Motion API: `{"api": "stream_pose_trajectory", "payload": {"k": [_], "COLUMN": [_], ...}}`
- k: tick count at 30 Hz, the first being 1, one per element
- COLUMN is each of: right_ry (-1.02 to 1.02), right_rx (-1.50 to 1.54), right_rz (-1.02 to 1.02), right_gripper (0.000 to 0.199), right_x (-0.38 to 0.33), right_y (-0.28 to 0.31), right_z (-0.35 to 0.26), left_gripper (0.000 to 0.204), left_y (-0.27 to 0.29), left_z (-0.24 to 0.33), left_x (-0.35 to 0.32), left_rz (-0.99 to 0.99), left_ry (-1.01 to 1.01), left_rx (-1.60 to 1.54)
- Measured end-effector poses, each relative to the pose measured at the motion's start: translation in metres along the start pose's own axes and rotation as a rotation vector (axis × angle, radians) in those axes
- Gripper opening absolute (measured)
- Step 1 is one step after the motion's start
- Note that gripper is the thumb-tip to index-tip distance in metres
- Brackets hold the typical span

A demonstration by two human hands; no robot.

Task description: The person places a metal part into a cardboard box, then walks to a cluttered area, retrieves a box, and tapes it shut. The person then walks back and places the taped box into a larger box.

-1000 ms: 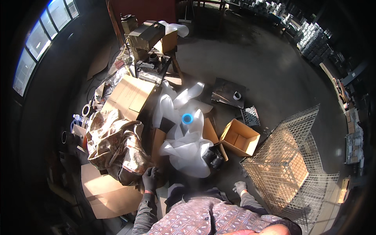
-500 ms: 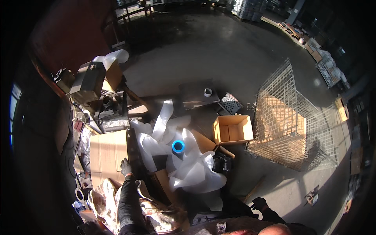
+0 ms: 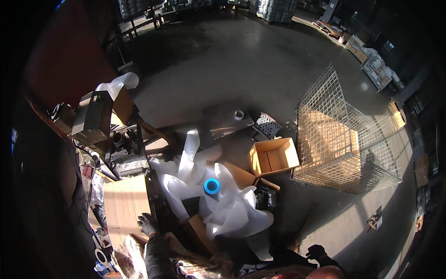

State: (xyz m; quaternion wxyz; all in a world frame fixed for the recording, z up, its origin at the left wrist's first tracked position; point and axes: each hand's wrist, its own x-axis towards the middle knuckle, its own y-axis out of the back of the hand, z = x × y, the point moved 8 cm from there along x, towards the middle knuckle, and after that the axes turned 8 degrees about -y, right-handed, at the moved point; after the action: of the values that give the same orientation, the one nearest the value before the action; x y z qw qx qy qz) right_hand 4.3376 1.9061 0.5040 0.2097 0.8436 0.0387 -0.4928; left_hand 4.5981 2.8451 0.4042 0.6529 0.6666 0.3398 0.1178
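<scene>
My left hand (image 3: 147,224), in a dark glove, lies on the right edge of a flat cardboard piece (image 3: 124,204) on the workbench at left. Its fingers are stretched out and apart on the board. Crumpled brown wrapping paper (image 3: 127,258) sits beside that forearm. Low on the right, my right hand (image 3: 317,252), also gloved, hangs over the floor with loosely bent fingers and a gap to the thumb. Nothing shows in it. Between the hands, white foam sheeting (image 3: 237,211) lies in a heap, with a blue ring-shaped roll (image 3: 212,186) upright among it.
An open cardboard box (image 3: 274,157) stands beyond the foam. To its right is a wire mesh cage (image 3: 344,144) with cardboard inside. A dark metal machine (image 3: 93,116) sits at the bench's far end. A white tape roll (image 3: 239,115) rests on a dark board.
The view has shifted, so the bench and the foam appear lower. My left hand stays on the cardboard edge; my right hand remains low over the floor, empty.
</scene>
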Motion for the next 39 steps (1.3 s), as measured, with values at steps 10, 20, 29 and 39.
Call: {"api": "stream_pose_trajectory", "payload": {"k": [10, 20, 29, 39], "right_ry": [0.071, 0.49, -0.012, 0.112], "right_rx": [-0.375, -1.125, 0.295, 0.676], "right_rz": [0.037, 0.139, 0.145, 0.054], "right_gripper": [0.025, 0.032, 0.021, 0.015], "right_x": [0.056, 0.045, 0.071, 0.061], "right_y": [-0.005, -0.026, -0.014, 0.021], "right_z": [0.044, -0.004, 0.039, -0.009], "left_gripper": [0.06, 0.049, 0.044, 0.042], "left_y": [0.026, 0.176, 0.386, 0.542], "left_z": [-0.023, -0.019, 0.063, 0.225], "left_x": [0.018, -0.005, -0.054, -0.252], "left_rz": [-0.03, 0.173, 0.486, 0.442], "left_ry": [-0.043, -0.154, -0.581, -1.059], "left_rx": [0.226, 0.017, -0.269, -0.185]}}
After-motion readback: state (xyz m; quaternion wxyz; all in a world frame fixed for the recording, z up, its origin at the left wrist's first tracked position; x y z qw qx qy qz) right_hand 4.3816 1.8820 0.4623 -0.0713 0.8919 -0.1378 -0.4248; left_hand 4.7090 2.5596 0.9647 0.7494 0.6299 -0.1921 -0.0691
